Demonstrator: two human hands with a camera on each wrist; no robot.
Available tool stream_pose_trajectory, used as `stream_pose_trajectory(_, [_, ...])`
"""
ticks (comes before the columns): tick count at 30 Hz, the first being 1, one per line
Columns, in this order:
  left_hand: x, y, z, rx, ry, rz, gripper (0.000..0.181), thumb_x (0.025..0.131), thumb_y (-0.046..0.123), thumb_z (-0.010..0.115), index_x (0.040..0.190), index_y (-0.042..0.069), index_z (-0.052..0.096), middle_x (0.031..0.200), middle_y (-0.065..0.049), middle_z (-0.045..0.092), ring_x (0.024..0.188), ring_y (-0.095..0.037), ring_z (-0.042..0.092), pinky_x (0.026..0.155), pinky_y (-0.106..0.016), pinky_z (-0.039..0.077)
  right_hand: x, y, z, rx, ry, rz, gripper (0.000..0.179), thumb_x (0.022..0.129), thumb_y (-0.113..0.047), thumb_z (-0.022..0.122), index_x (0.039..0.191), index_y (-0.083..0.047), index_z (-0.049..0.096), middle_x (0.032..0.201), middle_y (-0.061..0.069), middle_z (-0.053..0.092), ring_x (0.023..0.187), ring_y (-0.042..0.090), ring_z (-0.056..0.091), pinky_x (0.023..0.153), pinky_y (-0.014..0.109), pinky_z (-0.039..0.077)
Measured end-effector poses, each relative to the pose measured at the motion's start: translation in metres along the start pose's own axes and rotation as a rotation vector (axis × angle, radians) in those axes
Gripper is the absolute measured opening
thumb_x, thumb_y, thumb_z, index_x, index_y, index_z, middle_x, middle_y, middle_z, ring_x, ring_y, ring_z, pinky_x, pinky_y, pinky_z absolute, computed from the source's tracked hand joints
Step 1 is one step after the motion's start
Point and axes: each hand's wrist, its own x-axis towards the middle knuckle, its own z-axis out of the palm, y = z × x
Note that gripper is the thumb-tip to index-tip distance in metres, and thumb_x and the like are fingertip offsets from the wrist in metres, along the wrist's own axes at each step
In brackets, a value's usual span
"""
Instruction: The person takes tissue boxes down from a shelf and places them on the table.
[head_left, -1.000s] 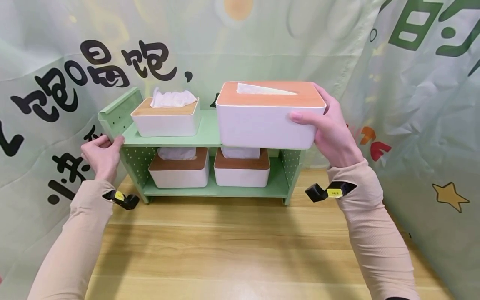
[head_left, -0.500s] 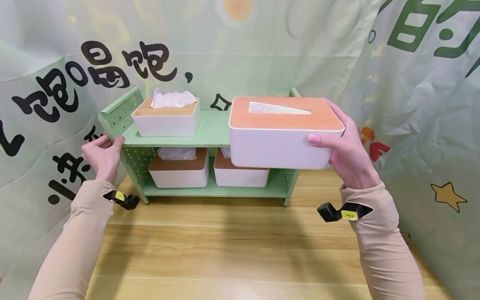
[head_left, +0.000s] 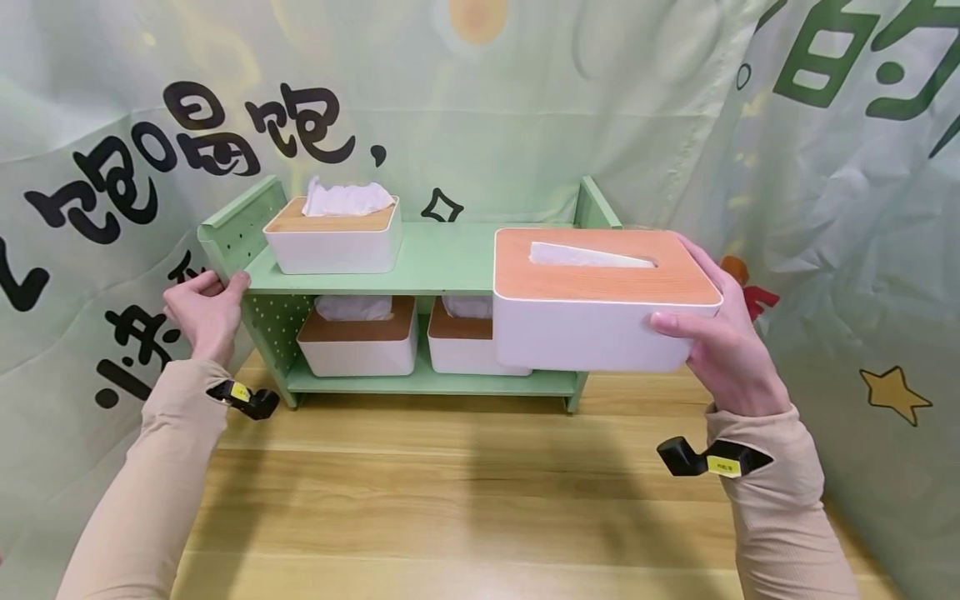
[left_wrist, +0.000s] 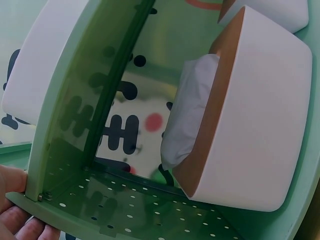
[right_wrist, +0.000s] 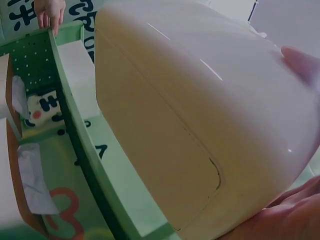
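My right hand [head_left: 727, 337] holds a white tissue box [head_left: 592, 333] with a wood-look lid by its right end, thumb on the front wall and fingers behind. The box hangs in the air before the right part of a two-tier green shelf [head_left: 457, 258], overlapping it in the head view. A flat piece of tissue fills its slot; the right wrist view shows the plain underside. At the shelf's left side, my left hand [head_left: 206, 312] grips the panel edge [left_wrist: 32, 197], thumb on one side and curled fingers on the other.
One tissue box [head_left: 333, 250] stands at the upper tier's left. Two more, a left box [head_left: 358, 357] and a partly covered right box [head_left: 461, 357], stand below. The shelf is on a wooden table [head_left: 420, 500], with a printed cloth [head_left: 517, 142] behind.
My right hand has carried the tissue box down and to the right, away from the upper tier, uncovering the shelf's right end. The left hand stays at the left panel.
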Motion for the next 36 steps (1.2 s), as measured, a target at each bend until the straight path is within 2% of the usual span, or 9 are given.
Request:
stream_pose_trajectory(9, [-0.001, 0.0, 0.0, 0.006, -0.002, -0.005, 0.042, 0.086, 0.017, 0.076, 0.126, 0.008, 0.07, 0.071, 0.023, 0.059, 0.069, 0.007, 0.057, 0.07, -0.01, 0.046, -0.012, 0.012, -0.02, 0.02, 0.012, 0.019, 0.08, 0.082, 0.014, 0.056, 0.154, -0.015, 0.036, 0.144, 0.008, 0.044, 0.125, 0.027, 0.042, 0.083, 0.031, 0.055])
stream_pose_trajectory(15, [0.0, 0.0, 0.0, 0.013, 0.0, -0.007, 0.043, 0.086, 0.018, 0.076, 0.127, 0.008, 0.069, 0.072, 0.023, 0.058, 0.07, 0.007, 0.057, 0.071, -0.01, 0.046, -0.021, 0.021, -0.033, -0.022, 0.02, 0.034, 0.079, 0.084, 0.01, 0.055, 0.155, -0.017, 0.034, 0.145, 0.007, 0.043, 0.126, 0.026, 0.04, 0.084, 0.031, 0.055])
stream_pose_trajectory(30, [-0.001, 0.0, -0.001, -0.011, -0.005, -0.012, 0.043, 0.086, 0.017, 0.076, 0.128, 0.007, 0.069, 0.072, 0.022, 0.059, 0.07, 0.006, 0.058, 0.071, -0.01, 0.046, -0.043, 0.048, -0.067, -0.036, 0.047, -0.002, 0.089, 0.077, 0.015, 0.055, 0.157, -0.015, 0.031, 0.149, 0.006, 0.041, 0.126, 0.024, 0.041, 0.088, 0.029, 0.053])
stream_pose_trajectory(36, [-0.002, 0.0, -0.001, -0.006, -0.004, -0.025, 0.045, 0.086, 0.018, 0.076, 0.129, 0.008, 0.068, 0.079, 0.02, 0.057, 0.072, 0.006, 0.056, 0.075, -0.011, 0.046, -0.048, 0.065, -0.08, -0.029, 0.064, -0.028, 0.091, 0.075, 0.017, 0.055, 0.157, -0.013, 0.03, 0.148, 0.005, 0.044, 0.124, 0.022, 0.044, 0.089, 0.027, 0.051])
